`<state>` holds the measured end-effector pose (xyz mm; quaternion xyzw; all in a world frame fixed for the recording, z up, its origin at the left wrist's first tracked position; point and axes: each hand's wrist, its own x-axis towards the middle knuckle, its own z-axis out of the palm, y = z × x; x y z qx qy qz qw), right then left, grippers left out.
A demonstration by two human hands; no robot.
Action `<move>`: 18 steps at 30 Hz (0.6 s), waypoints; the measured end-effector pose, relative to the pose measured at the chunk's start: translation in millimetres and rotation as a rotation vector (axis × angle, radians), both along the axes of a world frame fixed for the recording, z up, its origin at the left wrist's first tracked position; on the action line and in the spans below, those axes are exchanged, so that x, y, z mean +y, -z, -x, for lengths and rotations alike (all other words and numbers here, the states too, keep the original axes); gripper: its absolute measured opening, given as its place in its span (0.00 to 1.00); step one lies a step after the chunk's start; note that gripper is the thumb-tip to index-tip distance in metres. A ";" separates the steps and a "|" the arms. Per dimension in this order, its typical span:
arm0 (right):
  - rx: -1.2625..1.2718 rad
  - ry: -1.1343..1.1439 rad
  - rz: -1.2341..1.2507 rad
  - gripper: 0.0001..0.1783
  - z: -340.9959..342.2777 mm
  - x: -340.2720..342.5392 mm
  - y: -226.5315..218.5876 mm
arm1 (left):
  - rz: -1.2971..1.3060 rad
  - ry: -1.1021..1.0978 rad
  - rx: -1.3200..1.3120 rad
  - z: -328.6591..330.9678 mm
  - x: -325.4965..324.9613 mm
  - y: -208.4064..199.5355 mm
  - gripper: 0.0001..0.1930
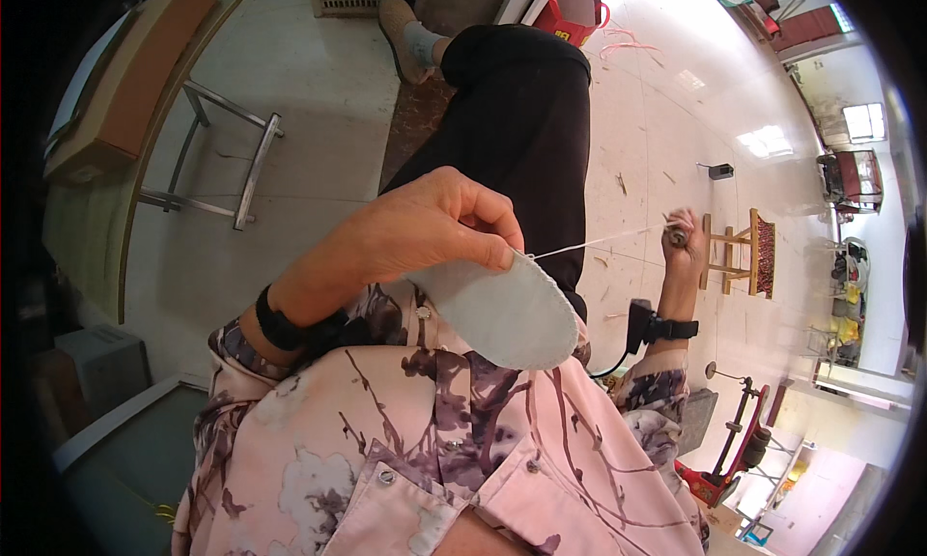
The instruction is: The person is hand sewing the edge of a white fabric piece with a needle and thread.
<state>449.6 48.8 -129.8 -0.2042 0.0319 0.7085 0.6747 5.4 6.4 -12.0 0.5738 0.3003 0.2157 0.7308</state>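
My left hand [459, 218] pinches the edge of a pale grey-white insole [502, 314] between thumb and fingers, above my lap. Small stitches run along the insole's rim. A white thread [603, 241] leaves that rim close to my left thumb and stretches taut out to the right. At its far end my right hand [682, 235] is closed in a fist on it, arm extended sideways. Something small, roundish and brownish also shows in that fist, slightly blurred; I cannot tell what it is.
To the right stand a wooden stool [742, 252] and a small black box [720, 171] on the tiled floor. A red hand-cranked machine [739, 450] is at the lower right. On the left are a cardboard box [135, 83] on a table and a metal-legged frame [256, 165]. A red bag [572, 13] lies ahead.
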 end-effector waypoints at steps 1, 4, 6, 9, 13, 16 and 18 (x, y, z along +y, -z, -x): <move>-0.150 0.198 0.088 0.13 -21.1 -3.1 18.9 | 0.000 -0.012 -0.007 -0.6 -0.3 0.0 0.06; -0.308 0.171 0.071 0.11 -5.0 -11.0 30.5 | -0.012 -0.010 0.026 -2.9 -0.8 -1.2 0.06; -0.533 -0.142 0.084 0.08 52.7 -14.1 7.9 | -0.031 0.011 0.068 -6.8 -1.0 -1.4 0.05; -0.951 -0.454 -0.134 0.09 165.8 -46.4 -58.4 | -0.079 -0.046 0.152 -12.3 -5.2 1.8 0.05; -0.973 -0.937 -0.248 0.15 206.5 -70.7 -96.0 | -0.104 -0.038 0.169 -16.1 -4.6 3.6 0.05; -0.898 -1.042 -0.270 0.13 199.8 -68.8 -83.3 | -0.095 -0.046 0.171 -18.4 -5.2 3.9 0.06; -0.621 -1.076 -0.317 0.11 186.7 -67.5 -80.3 | -0.076 -0.055 0.174 -19.0 -5.2 3.2 0.06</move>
